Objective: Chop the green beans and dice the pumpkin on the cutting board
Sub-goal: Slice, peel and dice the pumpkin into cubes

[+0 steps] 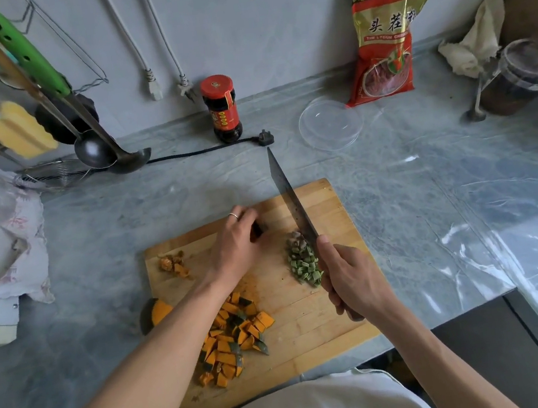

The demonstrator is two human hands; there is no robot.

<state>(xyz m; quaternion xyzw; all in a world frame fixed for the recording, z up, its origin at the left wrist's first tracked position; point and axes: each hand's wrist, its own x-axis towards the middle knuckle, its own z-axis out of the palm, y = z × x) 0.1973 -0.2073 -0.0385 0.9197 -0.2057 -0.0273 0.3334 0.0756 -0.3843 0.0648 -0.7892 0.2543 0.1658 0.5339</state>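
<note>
A wooden cutting board (337, 305) lies on the grey counter. Diced pumpkin (235, 340) with green skin is heaped on its near left part, and a few pumpkin scraps (174, 265) sit at its far left. A pile of chopped green beans (303, 263) lies right of centre. My right hand (350, 278) grips the handle of a long knife (288, 194), whose blade points away over the board beside the beans. My left hand (236, 243) is curled over a small dark piece (258, 230) on the board's far part; what that piece is cannot be told.
A pumpkin wedge (158, 314) lies on the counter at the board's left edge. Behind stand a sauce jar (222, 108), a clear plastic lid (330, 122), a red bag (386, 38) and a black plug with its cord (265, 138). Ladles (104, 150) hang at the left.
</note>
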